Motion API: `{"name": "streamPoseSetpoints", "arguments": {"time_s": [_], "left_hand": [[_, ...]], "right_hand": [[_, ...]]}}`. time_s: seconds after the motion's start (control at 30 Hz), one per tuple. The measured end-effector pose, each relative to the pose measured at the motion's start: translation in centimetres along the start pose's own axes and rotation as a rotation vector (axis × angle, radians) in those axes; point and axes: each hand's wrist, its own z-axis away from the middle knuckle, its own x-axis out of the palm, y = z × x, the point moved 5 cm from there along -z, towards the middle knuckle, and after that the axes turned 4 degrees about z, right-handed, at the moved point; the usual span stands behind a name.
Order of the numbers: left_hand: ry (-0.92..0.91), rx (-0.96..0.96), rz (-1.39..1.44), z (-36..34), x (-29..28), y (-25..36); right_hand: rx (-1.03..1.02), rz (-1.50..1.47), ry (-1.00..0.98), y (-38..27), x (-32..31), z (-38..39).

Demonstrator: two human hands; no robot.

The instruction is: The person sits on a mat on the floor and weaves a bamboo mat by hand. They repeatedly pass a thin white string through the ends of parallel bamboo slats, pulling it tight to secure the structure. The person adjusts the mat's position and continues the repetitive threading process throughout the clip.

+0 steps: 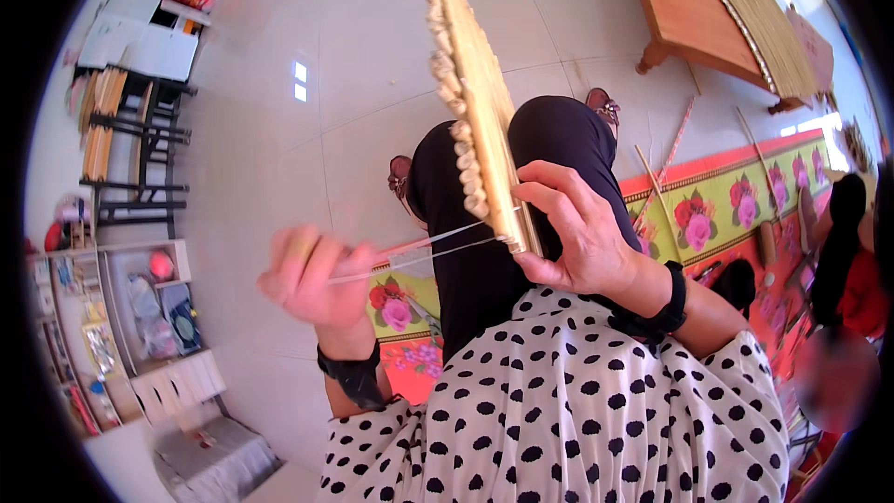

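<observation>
A long reed mat point(477, 84), seen nearly edge-on, stretches away from me above my knees. Knobbly coiled knots run down its left edge. At the mat's near end my right hand point(582, 233) is closed, thumb and fingers pinching the end reeds. Thin pale string point(430, 244) runs in taut strands from that end to the left. My left hand point(321, 275), smeared by motion, is closed around the string, off to the left of the mat. How the string is fastened among the reeds cannot be made out.
A flowered rug point(694, 224) lies to the right with loose sticks point(663, 191) on it. Beyond it, a wooden table point(694, 9) carries another reed mat point(759, 28). Stacked stools point(140, 154) and shelves point(144, 317) stand left. Another person point(861, 251) sits at the right edge.
</observation>
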Motion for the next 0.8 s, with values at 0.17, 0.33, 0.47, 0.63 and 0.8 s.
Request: {"name": "streamPoseSetpoints", "arguments": {"time_s": [0.17,0.33,0.47,0.63,0.8], "left_hand": [[0.057,-0.051,-0.71,0.0,1.6,4.1],[0.4,-0.319,-1.489,-0.4,1.7,-0.6],[0.002,-0.908,-1.937,-0.5,0.3,-4.7],[-0.069,-0.636,-1.656,-1.4,1.3,-3.7],[0.031,-0.132,-1.44,-2.1,2.4,-4.2]], "right_hand": [[0.002,-0.052,0.014,0.5,0.1,-0.1],[-0.001,-0.133,0.04,0.5,0.7,-0.2],[-0.011,-0.147,0.039,0.8,0.9,-0.2],[-0.006,-0.191,-0.004,0.9,0.5,-0.2],[-0.08,-0.249,0.028,1.4,0.9,-0.5]]}}
